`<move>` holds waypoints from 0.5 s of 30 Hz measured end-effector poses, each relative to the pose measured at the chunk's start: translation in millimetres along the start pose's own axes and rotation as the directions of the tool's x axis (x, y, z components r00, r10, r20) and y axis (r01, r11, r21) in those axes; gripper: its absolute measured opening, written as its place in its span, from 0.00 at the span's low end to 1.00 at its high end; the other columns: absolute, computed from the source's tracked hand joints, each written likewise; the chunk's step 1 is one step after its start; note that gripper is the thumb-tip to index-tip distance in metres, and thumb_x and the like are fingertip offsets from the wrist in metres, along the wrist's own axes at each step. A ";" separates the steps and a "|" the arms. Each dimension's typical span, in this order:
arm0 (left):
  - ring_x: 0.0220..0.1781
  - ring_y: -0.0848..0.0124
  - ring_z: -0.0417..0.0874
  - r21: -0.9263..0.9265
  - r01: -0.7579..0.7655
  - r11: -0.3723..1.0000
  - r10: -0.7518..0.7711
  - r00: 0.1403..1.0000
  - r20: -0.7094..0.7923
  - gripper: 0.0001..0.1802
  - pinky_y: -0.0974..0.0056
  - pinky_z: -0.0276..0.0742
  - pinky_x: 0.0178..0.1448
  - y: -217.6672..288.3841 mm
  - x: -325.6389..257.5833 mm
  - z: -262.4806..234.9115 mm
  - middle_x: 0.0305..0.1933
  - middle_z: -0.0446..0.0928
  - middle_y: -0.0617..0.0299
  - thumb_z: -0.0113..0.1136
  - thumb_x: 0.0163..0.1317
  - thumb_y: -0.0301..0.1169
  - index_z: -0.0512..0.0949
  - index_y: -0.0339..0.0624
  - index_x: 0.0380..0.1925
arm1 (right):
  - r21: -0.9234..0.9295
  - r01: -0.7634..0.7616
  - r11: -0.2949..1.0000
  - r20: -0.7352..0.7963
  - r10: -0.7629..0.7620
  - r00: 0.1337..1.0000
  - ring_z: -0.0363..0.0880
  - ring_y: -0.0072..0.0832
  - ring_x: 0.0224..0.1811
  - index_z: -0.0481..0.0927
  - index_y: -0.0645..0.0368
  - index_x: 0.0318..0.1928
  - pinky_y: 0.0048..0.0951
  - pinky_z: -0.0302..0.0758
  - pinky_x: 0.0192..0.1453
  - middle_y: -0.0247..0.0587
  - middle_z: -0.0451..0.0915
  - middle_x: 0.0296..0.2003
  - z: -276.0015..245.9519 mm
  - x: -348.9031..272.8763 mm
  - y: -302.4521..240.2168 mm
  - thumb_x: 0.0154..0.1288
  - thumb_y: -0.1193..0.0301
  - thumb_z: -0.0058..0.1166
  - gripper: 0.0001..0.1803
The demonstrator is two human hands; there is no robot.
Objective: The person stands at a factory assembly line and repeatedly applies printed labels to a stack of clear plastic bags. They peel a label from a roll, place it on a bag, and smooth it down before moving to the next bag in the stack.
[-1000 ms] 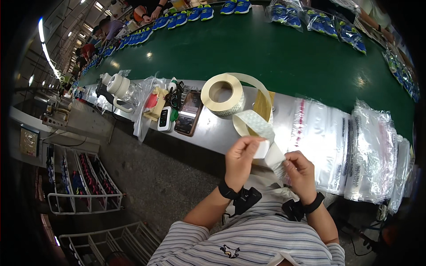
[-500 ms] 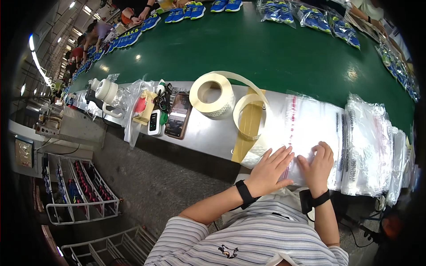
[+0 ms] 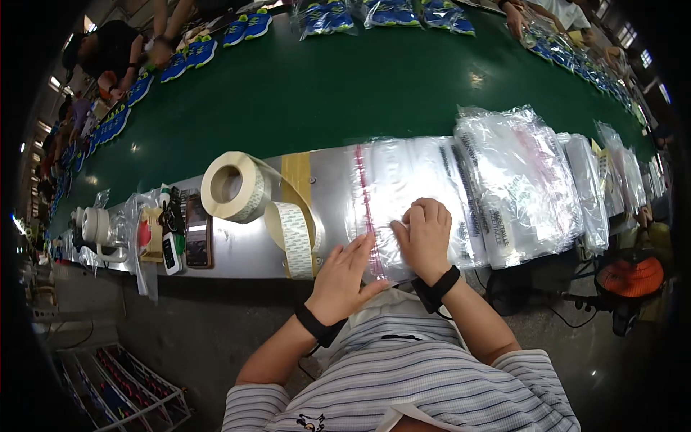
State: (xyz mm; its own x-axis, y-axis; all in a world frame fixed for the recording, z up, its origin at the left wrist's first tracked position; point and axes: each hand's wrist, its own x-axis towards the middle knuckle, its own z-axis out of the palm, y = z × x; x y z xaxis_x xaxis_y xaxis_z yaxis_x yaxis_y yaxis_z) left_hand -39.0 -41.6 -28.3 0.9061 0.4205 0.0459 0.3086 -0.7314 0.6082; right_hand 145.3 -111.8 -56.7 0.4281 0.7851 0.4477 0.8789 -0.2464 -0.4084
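Note:
A stack of clear plastic bags [image 3: 396,169] with a red strip down its left side lies on the metal bench before me. My left hand [image 3: 340,282] is open, its fingers stretched out with their tips at the bags' red strip. My right hand [image 3: 426,236] rests on top of the same bags. Its fingers are bent and close together, and its thumb stands apart with nothing seen between. Left of the bags stands a roll of white stickers [image 3: 234,189]; its loose strip [image 3: 296,241] loops down close to my left hand.
A pile of clear bags [image 3: 515,194] lies to the right. A phone [image 3: 199,234], a small white device [image 3: 171,253] and a white jug [image 3: 97,227] are at left. Beyond runs a green belt [image 3: 302,93] with blue shoes [image 3: 247,27], some bagged; other people work alongside. An orange fan [image 3: 630,277] stands lower right.
The view has swung to the right, so the bench things appear further left. Both hands stay on the bags; my right fingers are more bent and closer together than before.

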 end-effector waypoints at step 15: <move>0.52 0.57 0.79 -0.880 0.417 -0.226 -0.148 0.879 0.454 0.17 0.56 0.80 0.53 -0.7 134.9 39.7 0.52 0.73 0.45 0.41 0.72 0.34 0.67 0.31 0.52 | 0.803 -0.513 0.304 0.263 0.592 0.762 0.69 0.18 0.31 0.74 0.62 0.33 0.21 0.68 0.37 0.33 0.77 0.31 -58.4 -2.8 54.3 0.71 0.71 0.42 0.10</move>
State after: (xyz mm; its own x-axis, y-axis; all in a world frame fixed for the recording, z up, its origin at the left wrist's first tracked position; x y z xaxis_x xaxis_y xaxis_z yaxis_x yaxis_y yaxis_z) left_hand 94.5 -5.7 -54.0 0.8821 0.2336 -0.4091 0.0531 0.8135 0.5791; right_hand 204.2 -160.5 -33.7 0.7911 0.6017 -0.1099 -0.1213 -0.0217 -0.9924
